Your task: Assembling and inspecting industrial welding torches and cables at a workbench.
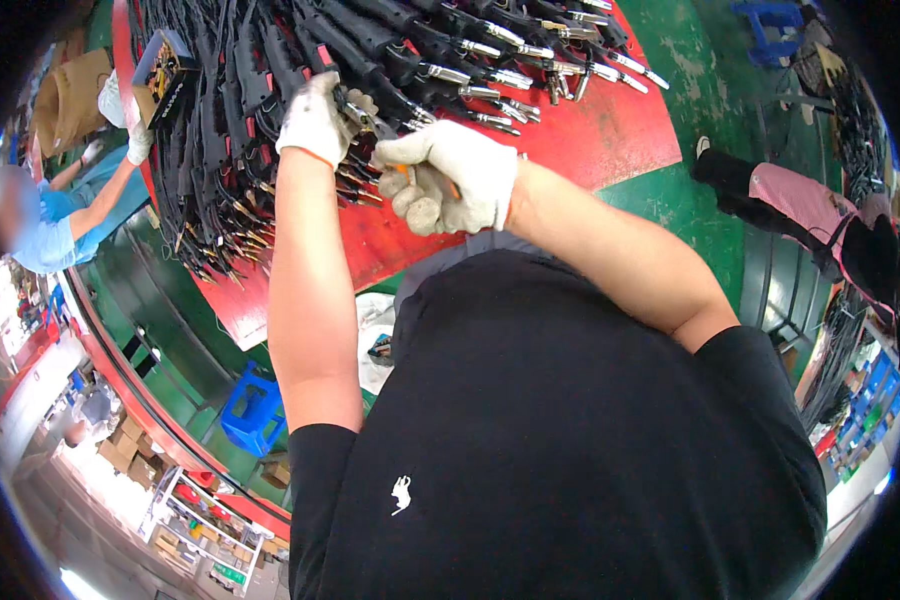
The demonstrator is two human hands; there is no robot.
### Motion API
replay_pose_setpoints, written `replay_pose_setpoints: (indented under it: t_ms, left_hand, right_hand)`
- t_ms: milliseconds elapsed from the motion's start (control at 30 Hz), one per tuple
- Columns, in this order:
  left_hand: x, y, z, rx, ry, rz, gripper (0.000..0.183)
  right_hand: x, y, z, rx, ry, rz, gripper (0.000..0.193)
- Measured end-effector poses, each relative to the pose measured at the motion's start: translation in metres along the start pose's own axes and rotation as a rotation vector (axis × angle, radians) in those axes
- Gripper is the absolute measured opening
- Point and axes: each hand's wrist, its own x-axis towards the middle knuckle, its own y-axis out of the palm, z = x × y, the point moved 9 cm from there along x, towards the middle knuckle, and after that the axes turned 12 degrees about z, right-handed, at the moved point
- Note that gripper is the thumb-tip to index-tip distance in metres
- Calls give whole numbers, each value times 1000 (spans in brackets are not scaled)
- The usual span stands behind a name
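Note:
A dense row of black welding torches [370, 38] with red triggers and silvery metal ends lies across the red table. My left hand [315, 118], in a white glove with grey fingers, is closed at the near edge of the pile around a dark torch part; its fingers hide most of it. Just to the right, my right hand [450, 180], gloved the same way, is curled around something with orange showing between its fingers. That looks like an orange-handled tool, mostly covered by the palm. Both hands are close together over the table.
The red table [610, 140] has its near edge at my body. A small box [163, 75] stands at the table's left side, near a co-worker in blue [65, 225]. A blue stool [253, 408] is at the lower left. Another person [800, 205] is at the right.

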Motion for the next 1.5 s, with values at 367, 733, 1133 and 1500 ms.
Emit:
replay_pose_setpoints:
  t_ms: [367,733,1133,1500]
  left_hand:
    - [13,21,-13,-48,-91,-90,46]
    - [2,1,-47,431,-180,-281,57]
    - [42,-40,-55,814,-125,-351,72]
    - [9,-89,-110,1282,41,-501,99]
  right_hand:
    - [-9,5,0,219,-9,270,21]
    - [0,17,-9,322,30,396,16]
    - [-6,18,-6,480,18,413,18]
    - [-143,-90,5,-547,-412,-153,13]
